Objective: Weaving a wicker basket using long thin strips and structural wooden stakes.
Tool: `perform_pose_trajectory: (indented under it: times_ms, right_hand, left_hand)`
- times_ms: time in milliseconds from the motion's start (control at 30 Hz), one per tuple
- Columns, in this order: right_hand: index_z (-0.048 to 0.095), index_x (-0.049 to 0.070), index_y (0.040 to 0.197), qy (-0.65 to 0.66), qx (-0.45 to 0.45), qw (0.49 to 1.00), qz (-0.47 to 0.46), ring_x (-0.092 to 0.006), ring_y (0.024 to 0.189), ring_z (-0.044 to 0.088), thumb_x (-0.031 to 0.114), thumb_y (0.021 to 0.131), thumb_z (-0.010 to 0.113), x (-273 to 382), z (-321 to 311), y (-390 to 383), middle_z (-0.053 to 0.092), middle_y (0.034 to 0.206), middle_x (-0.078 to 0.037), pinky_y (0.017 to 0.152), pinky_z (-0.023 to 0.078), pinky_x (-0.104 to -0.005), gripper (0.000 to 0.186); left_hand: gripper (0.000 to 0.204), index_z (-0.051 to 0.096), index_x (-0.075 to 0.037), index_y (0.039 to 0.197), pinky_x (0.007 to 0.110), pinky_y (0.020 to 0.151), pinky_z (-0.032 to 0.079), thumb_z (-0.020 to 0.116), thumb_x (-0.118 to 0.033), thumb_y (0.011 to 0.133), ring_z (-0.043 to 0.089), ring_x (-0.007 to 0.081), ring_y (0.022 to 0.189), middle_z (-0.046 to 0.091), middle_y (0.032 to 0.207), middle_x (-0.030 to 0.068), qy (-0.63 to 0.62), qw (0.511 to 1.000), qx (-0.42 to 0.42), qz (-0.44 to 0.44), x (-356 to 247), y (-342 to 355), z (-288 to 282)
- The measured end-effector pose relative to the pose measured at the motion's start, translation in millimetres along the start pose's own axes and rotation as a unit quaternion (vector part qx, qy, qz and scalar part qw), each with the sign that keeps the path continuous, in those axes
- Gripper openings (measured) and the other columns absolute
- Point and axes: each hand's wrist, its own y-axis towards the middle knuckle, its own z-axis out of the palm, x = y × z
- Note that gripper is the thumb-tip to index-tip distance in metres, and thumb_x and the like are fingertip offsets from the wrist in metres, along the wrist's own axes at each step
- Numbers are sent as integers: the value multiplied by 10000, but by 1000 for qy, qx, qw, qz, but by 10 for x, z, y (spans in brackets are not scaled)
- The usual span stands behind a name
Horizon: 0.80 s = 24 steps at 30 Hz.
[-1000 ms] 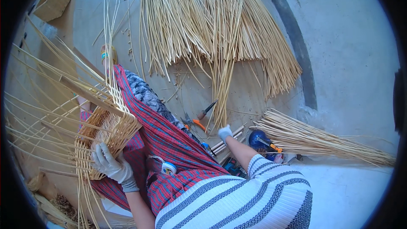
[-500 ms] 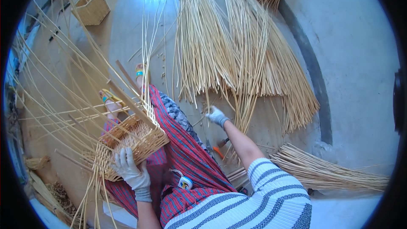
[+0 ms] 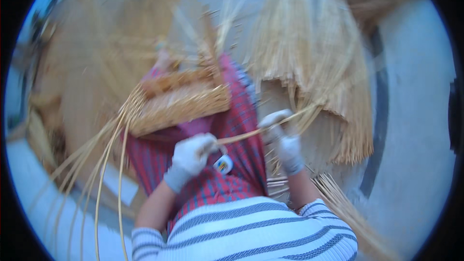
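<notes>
A pale willow rod (image 3: 240, 137) stretches between my two gloved hands above my lap. My left hand (image 3: 192, 155) pinches its near end, while my right hand (image 3: 282, 137) is closed round it further along; the rod runs on up to the right. Beyond my left hand a partly woven wicker basket (image 3: 181, 109) rests tilted on my lap, touched by neither hand. Long unwoven rods (image 3: 99, 183) fan out from its left side, and a flat wooden stick (image 3: 212, 50) stands up at its far right corner. Much of this is smeared by motion.
Two big bundles of rods (image 3: 282, 43) lie on the floor ahead to the right, with a darker bundle (image 3: 382, 0) behind. Another bundle (image 3: 345, 208) lies by my right elbow. A small white round object (image 3: 223, 164) rests on my red checked apron (image 3: 241, 116).
My left hand has left the basket and taken the rod's end. My right hand has come back from the floor bundles with the rod. The view has swung left.
</notes>
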Motion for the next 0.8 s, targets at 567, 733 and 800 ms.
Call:
perform_pose_trajectory:
  times_ms: [567, 733, 800]
  right_hand:
    - [546, 48, 956, -87, -33, 975, -204, -88, 667, 592, 97, 939, 673, -68, 481, 735, 610, 755, -25, 586, 492, -209, 137]
    - [554, 53, 926, -189, 2, 981, -50, -98, 697, 615, 128, 958, 642, -120, 113, 1303, 616, 774, -26, 656, 527, -238, 120]
    - [560, 47, 941, -155, 3, 987, -35, -107, 700, 620, 118, 950, 651, -145, 152, 1385, 625, 787, -32, 664, 531, -248, 116]
  left_hand:
    - [760, 353, -171, 1528, 274, 586, 499, 699, -38, 865, 527, 88, 588, 649, 1277, 123, -131, 924, -333, -133, 638, 257, -68]
    - [506, 482, -122, 1417, 277, 584, 520, 629, -65, 936, 610, 109, 627, 686, 1122, 104, -178, 916, -350, -83, 637, 469, -206]
    - [294, 576, -57, 1258, 260, 550, 523, 575, -180, 991, 646, 138, 604, 698, 970, 72, -235, 918, -295, -121, 287, 651, -352]
